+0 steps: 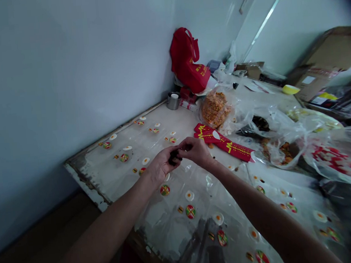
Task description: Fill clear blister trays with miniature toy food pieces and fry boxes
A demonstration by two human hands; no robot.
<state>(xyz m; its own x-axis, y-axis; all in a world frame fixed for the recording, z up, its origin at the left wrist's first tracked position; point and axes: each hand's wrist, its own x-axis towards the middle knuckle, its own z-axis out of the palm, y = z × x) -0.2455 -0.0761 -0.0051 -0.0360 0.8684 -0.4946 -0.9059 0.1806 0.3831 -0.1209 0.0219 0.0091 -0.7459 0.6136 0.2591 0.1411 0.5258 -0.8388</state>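
One pale tabletop point(102, 176) bore a red bag point(189, 75) and, nearer, a clear bag of orange pieces point(215, 109). Over it, the left hand point(162, 163) held dark pieces point(174, 158) in its curled palm; the right hand point(197, 150) met them with bent fingers, its grip unclear. Small fried-egg shapes point(189, 195) lay scattered around.

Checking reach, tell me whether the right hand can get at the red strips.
Likely yes: the right hand is near the red strips, nothing visibly between, though it's busy with dark pieces.
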